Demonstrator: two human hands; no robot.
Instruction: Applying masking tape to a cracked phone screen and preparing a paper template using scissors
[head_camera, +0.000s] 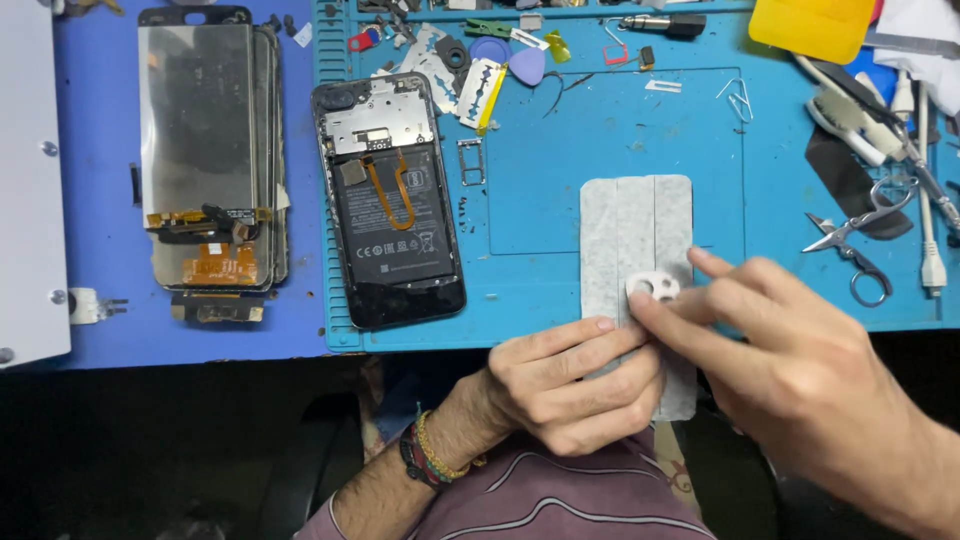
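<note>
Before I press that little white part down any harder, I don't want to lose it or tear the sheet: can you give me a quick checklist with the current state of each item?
1. Small white part under the right hand fingertips, resting on the grey sheet: ok.
2. Left hand pinning the sheet's lower end: ok.
3. Whole sheet backed by the blue mat: not ok, its lower end overhangs the edge.
4. Opened phone apart from the sheet: ok.
5. Scissors apart from the hands: ok.
6. Part intact underneath: cannot tell.
</note>
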